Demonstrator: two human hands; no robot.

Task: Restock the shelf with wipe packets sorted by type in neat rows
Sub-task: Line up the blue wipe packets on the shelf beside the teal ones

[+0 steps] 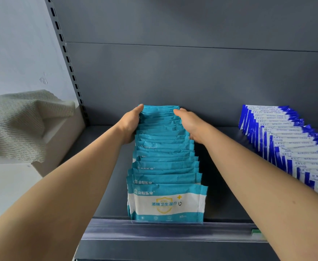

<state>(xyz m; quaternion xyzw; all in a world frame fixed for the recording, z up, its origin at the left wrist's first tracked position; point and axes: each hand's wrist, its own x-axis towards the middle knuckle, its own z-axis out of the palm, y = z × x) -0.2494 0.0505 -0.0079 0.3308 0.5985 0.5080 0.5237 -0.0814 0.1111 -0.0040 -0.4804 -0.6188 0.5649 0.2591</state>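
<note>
Our left hand [129,126] and right hand [190,126] pinch the teal row [165,161] between them at its far end on the shelf [116,194]. Uneven squeezing could buckle packets this side of the grip, skewing the row.

The teal wipe packets [165,159] stand on edge in 1 straight row on the dark grey shelf [107,166], running from its front lip back to the rear panel. The front packet [166,203] faces forward and shows a white band with a yellow shield. The left hand [130,125] and right hand [190,125] grip the rearmost ones by their sides. The blue-and-white wipe packets [286,144] form a 2nd overlapping row, well apart to the right.
</note>
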